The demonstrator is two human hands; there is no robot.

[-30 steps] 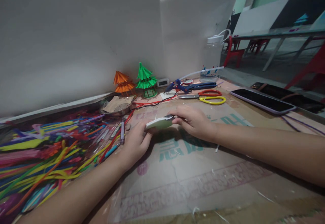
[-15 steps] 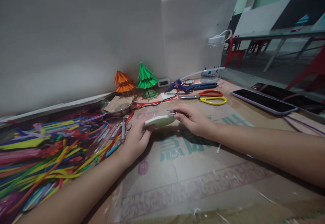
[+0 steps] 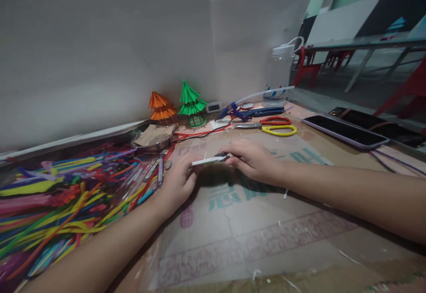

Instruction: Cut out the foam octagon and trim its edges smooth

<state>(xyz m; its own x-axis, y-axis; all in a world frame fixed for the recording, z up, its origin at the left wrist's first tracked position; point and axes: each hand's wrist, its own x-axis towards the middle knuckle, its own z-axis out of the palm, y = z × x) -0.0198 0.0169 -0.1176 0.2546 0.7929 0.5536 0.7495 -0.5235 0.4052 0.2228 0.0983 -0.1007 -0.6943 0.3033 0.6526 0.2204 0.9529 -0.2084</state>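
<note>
My left hand (image 3: pixel 181 175) is closed on the left edge of a thin, flat white disc (image 3: pixel 205 162), which I see almost edge-on above the mat. From the right, my right hand (image 3: pixel 252 162) pinches a small dark metal tool (image 3: pixel 221 155) whose tip lies at the disc's right end. Fingers cover most of that tool, so its exact kind is unclear. A short thin white bit sticks up from the disc's upper side.
Pipe cleaners (image 3: pixel 66 213) in many colours heap at the left. Behind my hands stand an orange tree (image 3: pixel 161 107), a green tree (image 3: pixel 191 102), a glue gun (image 3: pixel 233 111), scissors (image 3: pixel 278 129) and a water bottle (image 3: pixel 278 76). A phone (image 3: pixel 346 132) lies right.
The disc has tipped from showing its pale broad face to nearly edge-on. My right hand and the metal tool have shifted slightly with it, the tool now further over the disc.
</note>
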